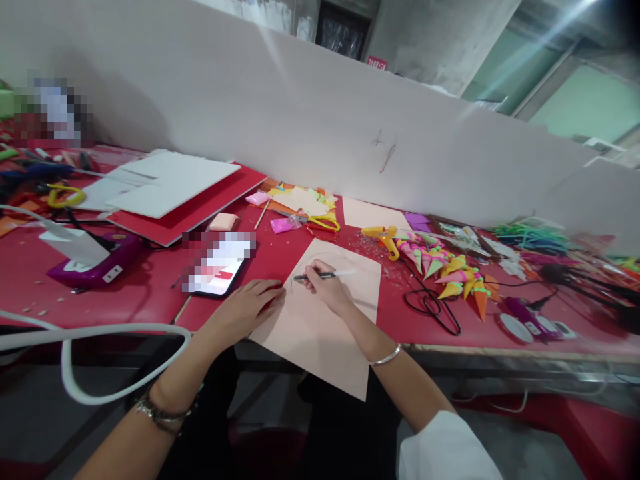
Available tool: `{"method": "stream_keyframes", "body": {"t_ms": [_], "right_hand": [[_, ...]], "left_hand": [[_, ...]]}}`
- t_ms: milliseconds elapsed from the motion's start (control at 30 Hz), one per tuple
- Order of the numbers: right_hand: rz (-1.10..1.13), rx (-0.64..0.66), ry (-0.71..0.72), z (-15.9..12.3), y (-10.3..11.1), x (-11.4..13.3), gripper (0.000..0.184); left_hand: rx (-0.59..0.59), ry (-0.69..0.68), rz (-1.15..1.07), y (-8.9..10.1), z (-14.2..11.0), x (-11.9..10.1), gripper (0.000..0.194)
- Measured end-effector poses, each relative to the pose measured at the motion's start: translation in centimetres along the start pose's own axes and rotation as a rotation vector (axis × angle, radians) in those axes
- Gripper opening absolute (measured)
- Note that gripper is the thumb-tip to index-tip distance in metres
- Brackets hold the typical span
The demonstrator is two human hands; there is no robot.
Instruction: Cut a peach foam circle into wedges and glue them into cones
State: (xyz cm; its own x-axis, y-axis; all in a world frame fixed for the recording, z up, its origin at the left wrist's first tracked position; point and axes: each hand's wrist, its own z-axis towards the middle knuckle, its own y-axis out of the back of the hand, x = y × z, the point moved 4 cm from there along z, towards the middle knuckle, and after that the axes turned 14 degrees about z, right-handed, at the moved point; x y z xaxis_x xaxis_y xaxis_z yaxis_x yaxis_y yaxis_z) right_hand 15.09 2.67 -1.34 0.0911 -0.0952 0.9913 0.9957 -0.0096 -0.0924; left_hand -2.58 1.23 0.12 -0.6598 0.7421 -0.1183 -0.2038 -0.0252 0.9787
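A pale peach sheet of paper (335, 353) lies at a slant, its near corner jutting past the table's front edge. My right hand (324, 288) grips a dark pen (300, 277) over the upper part of the sheet, the tip near its left side. Faint curved pencil-like lines show around there. Flat at the paper's left edge rests my left hand (250, 308), fingers stretched out and holding nothing. Just beyond that hand is a phone (220, 272) with a lit, partly blurred screen.
Yellow-handled scissors (324, 222) and a yellow glue gun (383, 235) lie beyond the paper. Colourful paper cones (457, 277) and a black cable (430, 303) are to the right. White boards (175, 180) and a purple power strip (95, 260) occupy the left.
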Motion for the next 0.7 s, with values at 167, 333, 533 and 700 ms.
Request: {"method": "stream_keyframes", "body": {"t_ms": [167,333,533,700], "right_hand": [[-0.034,-0.036,0.04,0.2,0.3,-0.1,0.025],[0.004,0.062,0.0,-0.2,-0.1,0.2,0.024],[0.088,0.196,-0.088,-1.8,-0.8,0.9,0.024],[0.104,0.251,-0.179,-3.6,-0.9,0.8,0.023]], "left_hand": [[0.007,-0.006,0.025,-0.2,0.0,0.0,0.036],[-0.008,0.001,0.035,-0.3,0.0,0.0,0.036],[-0.025,0.033,0.068,-0.1,0.1,-0.1,0.038],[-0.027,0.028,0.062,-0.1,0.2,0.0,0.037]]}}
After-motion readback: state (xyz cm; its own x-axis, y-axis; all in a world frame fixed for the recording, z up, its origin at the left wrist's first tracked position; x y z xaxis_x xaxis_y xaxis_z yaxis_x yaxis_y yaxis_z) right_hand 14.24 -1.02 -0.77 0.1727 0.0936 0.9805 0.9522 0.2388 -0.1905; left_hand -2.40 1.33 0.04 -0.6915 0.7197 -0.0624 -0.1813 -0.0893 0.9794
